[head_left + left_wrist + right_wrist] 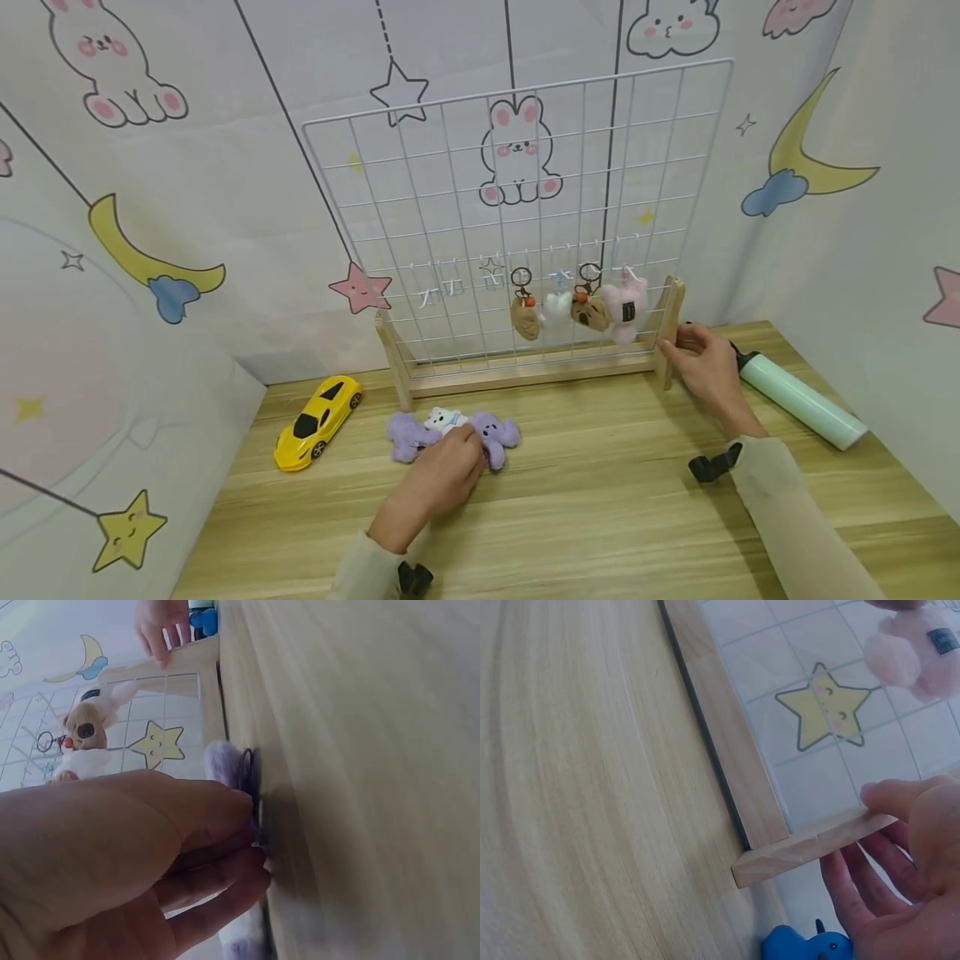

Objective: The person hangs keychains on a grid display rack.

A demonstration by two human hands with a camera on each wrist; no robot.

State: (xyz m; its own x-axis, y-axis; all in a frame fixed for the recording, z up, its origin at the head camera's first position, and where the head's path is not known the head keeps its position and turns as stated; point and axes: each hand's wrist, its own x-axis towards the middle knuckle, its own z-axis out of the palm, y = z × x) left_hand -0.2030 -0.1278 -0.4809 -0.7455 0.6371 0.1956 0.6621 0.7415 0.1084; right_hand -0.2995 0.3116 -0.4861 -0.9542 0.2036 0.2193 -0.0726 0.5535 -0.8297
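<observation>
On the table, my left hand (442,473) has its thumb and fingertips pinched at a purple plush keychain (491,433). A dark loop (247,766) shows beside the thumb in the left wrist view, and the fingers hide part of the plush. Close beside it lie a white plush (444,418) and another purple plush (405,437). My right hand (705,367) grips the wooden end post (810,846) of a white wire grid rack (465,379), thumb on one face and fingers behind.
Several plush keychains, including a brown one (525,319) and a pink one (624,308), hang from the grid's hooks. Left of the rack sits a yellow toy car (318,422). A mint-green cylinder (806,400) lies at the right, near a blue object (802,945).
</observation>
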